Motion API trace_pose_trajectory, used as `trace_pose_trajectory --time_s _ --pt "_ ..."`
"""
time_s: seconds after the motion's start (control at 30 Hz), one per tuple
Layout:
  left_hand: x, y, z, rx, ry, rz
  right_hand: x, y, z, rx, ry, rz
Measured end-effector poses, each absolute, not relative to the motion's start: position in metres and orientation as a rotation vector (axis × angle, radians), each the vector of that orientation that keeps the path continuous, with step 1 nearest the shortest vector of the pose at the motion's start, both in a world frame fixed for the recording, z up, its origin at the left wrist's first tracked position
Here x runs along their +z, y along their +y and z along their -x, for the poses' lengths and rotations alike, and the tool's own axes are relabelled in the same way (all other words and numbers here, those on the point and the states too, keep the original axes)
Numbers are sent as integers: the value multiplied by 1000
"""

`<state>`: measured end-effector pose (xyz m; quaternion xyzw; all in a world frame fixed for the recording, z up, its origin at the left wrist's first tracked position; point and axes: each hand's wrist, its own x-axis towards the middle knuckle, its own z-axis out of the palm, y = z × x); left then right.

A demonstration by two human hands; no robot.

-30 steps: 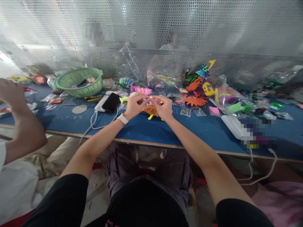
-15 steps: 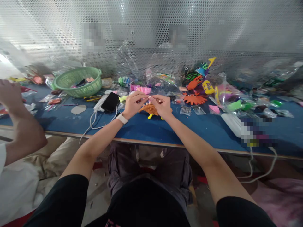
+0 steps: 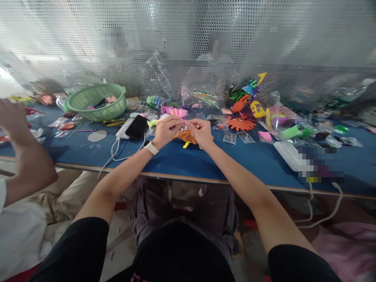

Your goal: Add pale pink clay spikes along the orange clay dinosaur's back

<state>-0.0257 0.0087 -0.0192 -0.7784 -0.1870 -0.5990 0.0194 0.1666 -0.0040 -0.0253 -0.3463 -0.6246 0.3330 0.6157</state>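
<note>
My left hand (image 3: pixel 167 131) and my right hand (image 3: pixel 200 133) meet fingertip to fingertip over the blue table. Their fingers are pinched together; whatever lies between them is too small to make out. Just beneath is an orange-brown clay figure (image 3: pixel 185 136) with white points along its upper edge and yellow bits (image 3: pixel 186 145) at the bottom. Part of that figure is hidden behind my right hand. A white-banded watch (image 3: pixel 151 147) is on my left wrist. Left of my left hand lie a black phone (image 3: pixel 137 127) and a white power bank (image 3: pixel 124 128).
A green basket (image 3: pixel 101 112) stands at the back left, near a grey disc (image 3: pixel 97 136). Orange crab-like pieces (image 3: pixel 241 123), small plastic packets (image 3: pixel 230 137) and a white device (image 3: pixel 286 155) lie to the right. A co-worker's arm (image 3: pixel 28 152) rests at far left. A perforated metal wall (image 3: pixel 182 43) rises behind.
My fingertips have shifted very slightly against each other. Otherwise the hands, the clay figure and the things on the table look the same.
</note>
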Motion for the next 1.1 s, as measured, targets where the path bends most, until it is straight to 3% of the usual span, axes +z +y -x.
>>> trace_pose_trajectory --time_s 1.1 --pt "-25 14 23 -1878 -630 2433 -24 -9 -164 865 -1349 817"
